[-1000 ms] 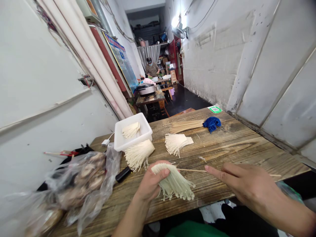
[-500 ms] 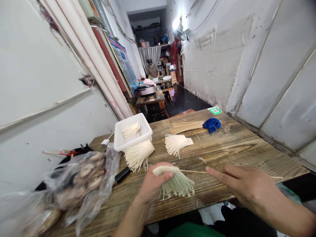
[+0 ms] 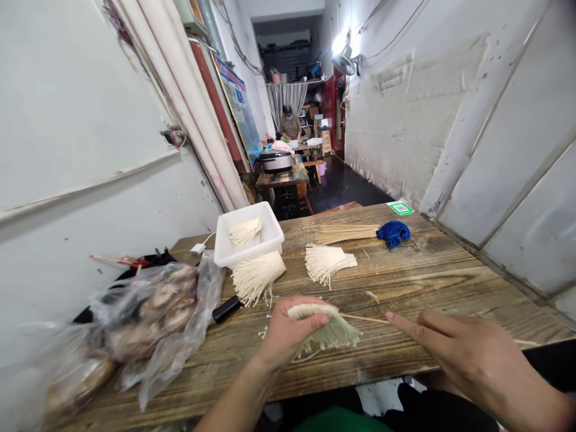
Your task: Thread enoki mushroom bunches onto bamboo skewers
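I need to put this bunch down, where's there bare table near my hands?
Bare wood lies right of the loose mushroom bunch, between the blue cloth and your right hand. The left is crowded: white tub, plastic bags, another bunch.

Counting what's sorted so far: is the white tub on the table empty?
No, the white tub holds one enoki bundle.

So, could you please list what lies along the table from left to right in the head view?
Plastic bag of mushrooms → white tray → left hand gripping an enoki bundle → blue cloth → right hand resting on a thin skewer.
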### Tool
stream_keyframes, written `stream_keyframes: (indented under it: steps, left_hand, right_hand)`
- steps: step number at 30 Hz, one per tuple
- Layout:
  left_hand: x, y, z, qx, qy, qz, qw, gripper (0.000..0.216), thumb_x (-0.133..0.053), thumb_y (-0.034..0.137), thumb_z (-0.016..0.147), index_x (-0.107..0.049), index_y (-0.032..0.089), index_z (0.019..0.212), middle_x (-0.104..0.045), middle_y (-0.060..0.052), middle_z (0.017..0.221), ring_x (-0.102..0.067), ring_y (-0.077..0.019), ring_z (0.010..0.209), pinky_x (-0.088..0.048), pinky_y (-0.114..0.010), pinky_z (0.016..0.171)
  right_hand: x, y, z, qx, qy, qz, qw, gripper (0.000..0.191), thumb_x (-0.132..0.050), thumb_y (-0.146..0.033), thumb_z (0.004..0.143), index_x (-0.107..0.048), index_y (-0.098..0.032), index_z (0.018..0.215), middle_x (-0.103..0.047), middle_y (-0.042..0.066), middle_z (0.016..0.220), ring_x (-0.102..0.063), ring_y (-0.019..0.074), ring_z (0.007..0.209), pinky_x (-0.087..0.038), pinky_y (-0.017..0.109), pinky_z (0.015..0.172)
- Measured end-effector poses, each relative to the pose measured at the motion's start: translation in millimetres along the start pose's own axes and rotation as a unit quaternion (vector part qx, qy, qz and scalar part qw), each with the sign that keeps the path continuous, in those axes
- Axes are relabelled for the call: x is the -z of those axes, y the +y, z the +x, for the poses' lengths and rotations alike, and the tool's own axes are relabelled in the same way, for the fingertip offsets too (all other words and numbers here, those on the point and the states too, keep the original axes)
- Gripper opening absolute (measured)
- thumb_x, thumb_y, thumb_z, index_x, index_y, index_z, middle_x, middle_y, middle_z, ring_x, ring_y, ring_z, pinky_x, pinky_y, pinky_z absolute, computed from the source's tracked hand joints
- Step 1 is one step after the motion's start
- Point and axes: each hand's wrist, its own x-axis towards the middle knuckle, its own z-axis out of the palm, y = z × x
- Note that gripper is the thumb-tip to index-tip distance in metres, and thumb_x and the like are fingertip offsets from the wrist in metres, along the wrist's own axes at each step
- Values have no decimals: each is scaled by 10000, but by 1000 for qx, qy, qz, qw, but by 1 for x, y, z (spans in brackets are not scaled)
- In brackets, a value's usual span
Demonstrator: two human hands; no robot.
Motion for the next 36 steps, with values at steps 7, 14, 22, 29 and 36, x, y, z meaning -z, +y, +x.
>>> stream_keyframes:
  steps: [7,14,22,29,36]
  left_hand:
    - [-6,8,-1,-8,3,15,1000,218,-834,265,585,-756,145,750,-761,-88,813,-702,-204,752,-535,-255,680]
    - [-6,8,-1,-29,-23,39,999,169,-804,274,637,-769,168,764,-761,-84,823,-705,-222,815,-540,-270,725]
    - [-10,9,-6,-24,-19,38,999,183,-802,273,633,-765,157,770,-760,-91,811,-710,-205,752,-549,-267,697]
    - [-14,12,-8,-11,-17,48,999,201,-800,279,628,-768,159,786,-759,-91,836,-715,-216,757,-563,-290,710]
    - [-17,7,-8,8,-2,50,999,212,-813,270,600,-766,149,768,-759,-99,822,-713,-209,724,-558,-273,663]
  right_hand:
    - [1,0,-3,-15,-18,-10,1000,714,-394,-31,769,-329,-277,1437,-576,1,773,-546,139,560,-345,279,494]
    - [-2,4,0,-4,-22,4,1000,696,-414,-51,775,-341,-277,1429,-584,-2,770,-563,135,553,-371,274,488]
    - [6,4,9,23,2,14,1000,557,-357,-67,849,-423,-243,1374,-596,-11,729,-575,116,507,-392,247,435]
    - [3,6,10,26,16,22,999,522,-348,-82,874,-451,-246,1358,-624,9,758,-598,121,532,-424,242,455]
    - [-4,7,10,14,7,60,998,529,-350,-62,872,-469,-261,1347,-641,20,785,-614,133,584,-429,240,466]
